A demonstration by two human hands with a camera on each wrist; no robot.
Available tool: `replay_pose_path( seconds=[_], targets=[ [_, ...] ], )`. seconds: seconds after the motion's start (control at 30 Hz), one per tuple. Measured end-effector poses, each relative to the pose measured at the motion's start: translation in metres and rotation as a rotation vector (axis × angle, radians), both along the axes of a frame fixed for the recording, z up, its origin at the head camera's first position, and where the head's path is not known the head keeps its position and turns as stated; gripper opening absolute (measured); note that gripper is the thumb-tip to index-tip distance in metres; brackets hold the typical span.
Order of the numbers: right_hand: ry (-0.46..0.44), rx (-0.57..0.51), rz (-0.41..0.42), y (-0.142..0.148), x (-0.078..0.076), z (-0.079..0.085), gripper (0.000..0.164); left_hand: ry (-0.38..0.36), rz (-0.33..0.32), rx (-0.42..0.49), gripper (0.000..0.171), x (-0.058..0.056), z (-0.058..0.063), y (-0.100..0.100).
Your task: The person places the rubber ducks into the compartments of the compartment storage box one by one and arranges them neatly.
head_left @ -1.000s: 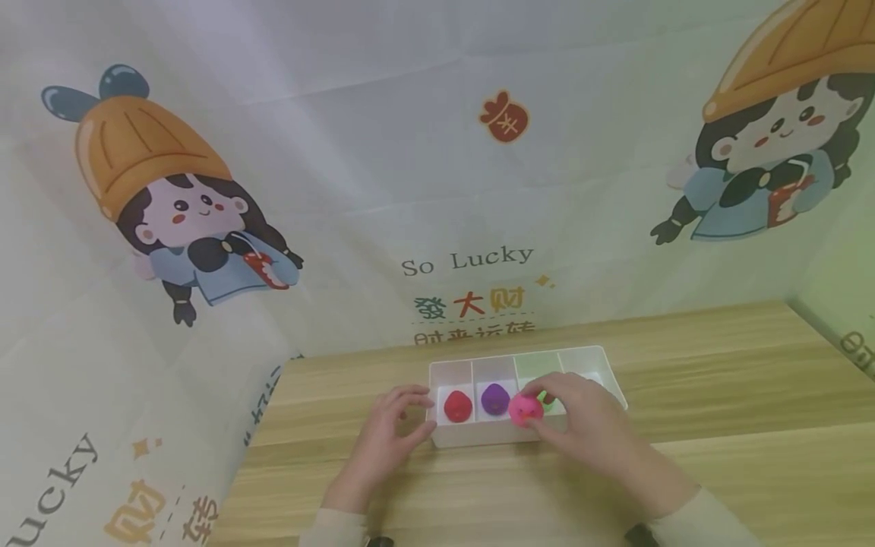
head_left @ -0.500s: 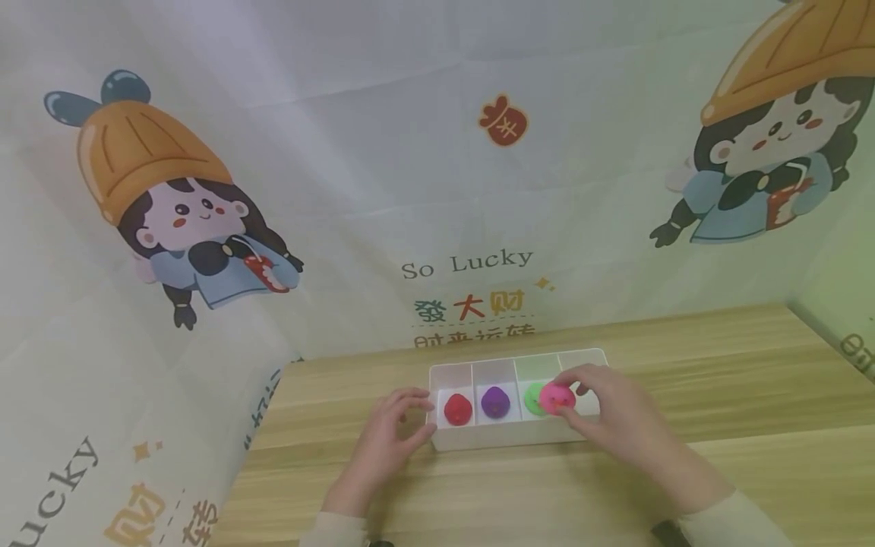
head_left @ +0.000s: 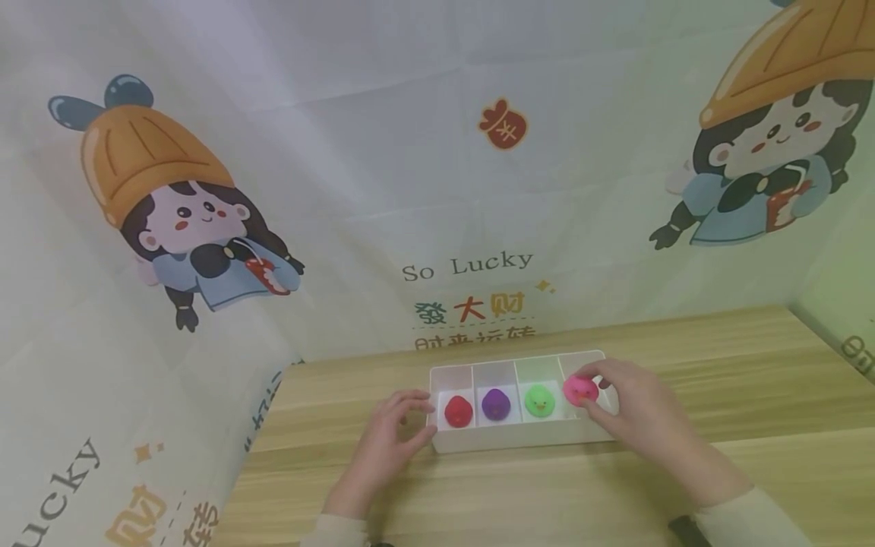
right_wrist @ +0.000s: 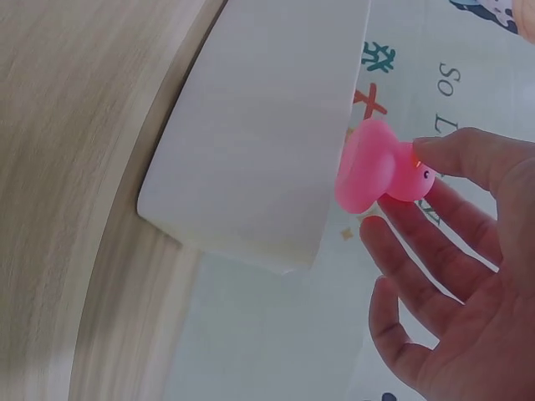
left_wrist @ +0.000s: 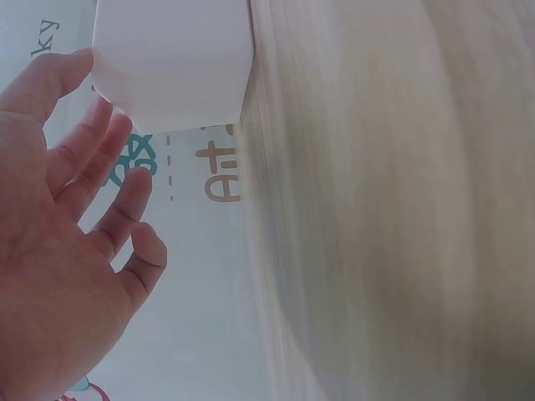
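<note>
My right hand pinches a pink rubber duck between thumb and fingers over the rightmost compartment of a white divided box. In the right wrist view the pink duck is tipped sideways at the box's rim. A red duck-like toy, a purple one and a green rubber duck sit in the other compartments, one in each. At the box's left end rests my left hand, its fingers loosely bent. The left wrist view shows those fingertips at the box wall.
The box stands on a wood-grain table. Behind it hangs a pale printed cloth with cartoon figures and lettering. The cloth also covers the left side and part of the right.
My right hand has carried the pink duck rightward, from in front of the green duck to the rightmost compartment. The green duck is now uncovered. The left hand stays at the box's end.
</note>
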State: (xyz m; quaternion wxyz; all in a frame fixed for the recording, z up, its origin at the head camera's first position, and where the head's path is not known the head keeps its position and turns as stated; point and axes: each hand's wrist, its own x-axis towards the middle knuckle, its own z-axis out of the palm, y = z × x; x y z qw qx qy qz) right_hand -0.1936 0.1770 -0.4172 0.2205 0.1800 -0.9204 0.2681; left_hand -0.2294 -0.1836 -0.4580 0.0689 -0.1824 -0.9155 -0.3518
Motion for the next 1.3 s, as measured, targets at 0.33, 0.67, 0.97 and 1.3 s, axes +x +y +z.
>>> replay_pose_path(
  seconds=[0.33,0.67,0.97,1.3],
  targets=[
    [-0.022,0.075,-0.031,0.011,-0.007,-0.006,0.029,-0.011,-0.032,-0.015,0.031,-0.001,-0.003,-0.001],
    [-0.032,0.116,-0.009,0.013,-0.014,-0.009,0.028,0.025,-0.056,-0.006,0.028,0.000,-0.004,-0.002],
    [-0.127,0.149,0.007,0.010,-0.022,-0.009,0.025,0.022,-0.046,-0.006,0.026,0.001,-0.002,-0.001],
    [-0.210,0.183,0.040,0.006,-0.031,-0.009,0.023,0.052,-0.045,0.009,0.025,0.000,-0.002,-0.003]
  ],
)
